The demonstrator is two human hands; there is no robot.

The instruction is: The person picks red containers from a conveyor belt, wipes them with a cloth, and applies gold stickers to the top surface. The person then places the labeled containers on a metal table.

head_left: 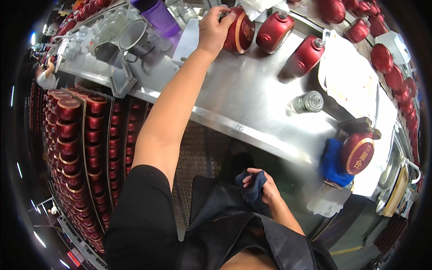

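At the far side of the metal table, my left arm is stretched out. My left hand (216, 28) is closed at the neck of a round red bottle (240, 32) with a gold-rimmed oval label; its fingers partly hide the neck. Two more red bottles, one (273, 35) close beside it and another (304, 57) farther right, stand with bare glass necks. Low in front of my body, my right hand (268, 189) is closed on a dark blue cloth (254, 185). A clear glass jar (308, 102) lies on the table.
Metal mug (134, 39), purple container (158, 17) and glassware (105, 33) occupy the table's left. On the right, a red bottle (358, 154) leans over a blue cloth (334, 163), near white sheeting (348, 74). Stacked red bottles (67, 148) fill racks below left.
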